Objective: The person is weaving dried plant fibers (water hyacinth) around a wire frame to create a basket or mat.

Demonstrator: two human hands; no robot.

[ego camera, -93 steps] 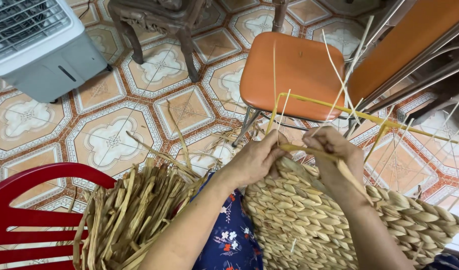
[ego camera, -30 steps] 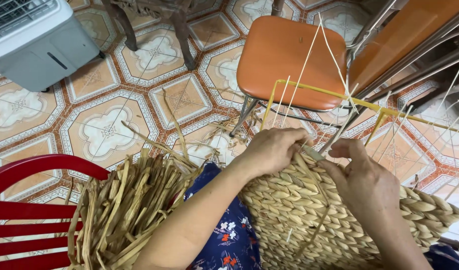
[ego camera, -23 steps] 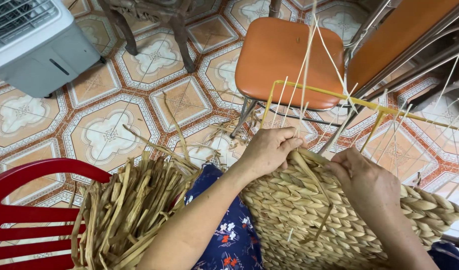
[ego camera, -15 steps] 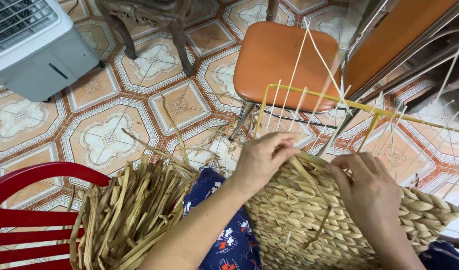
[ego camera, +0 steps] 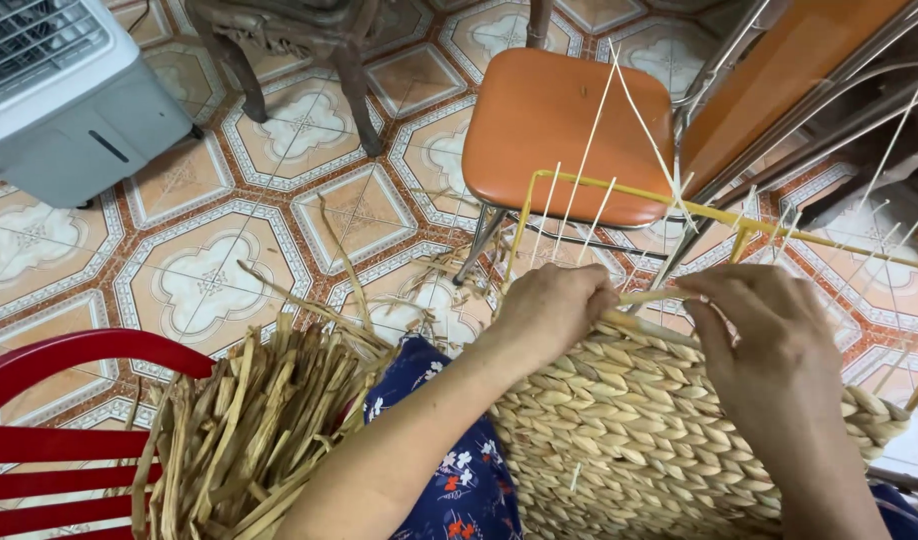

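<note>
A floor of patterned octagonal tiles [ego camera: 209,280] in tan, white and orange spreads under the work. Nearest the camera, a woven basket panel [ego camera: 639,440] of thick braided straw lies across the person's lap, over a blue floral garment [ego camera: 449,470]. At its upper edge the left hand [ego camera: 554,310] is curled closed around a pale fibre strand [ego camera: 644,297], and the right hand [ego camera: 769,335] pinches the same strand with bent fingers, the two hands close together on the rim. Thin pale stakes [ego camera: 589,150] rise from the weave along a yellow wire frame [ego camera: 719,215] just beyond the hands. To the left, a bundle of dried straw strips [ego camera: 249,430] rests on a red plastic chair [ego camera: 59,440]. Farther off stand an orange-seated stool [ego camera: 564,105], dark carved furniture legs [ego camera: 279,40], and a grey and white air cooler [ego camera: 59,90].
</note>
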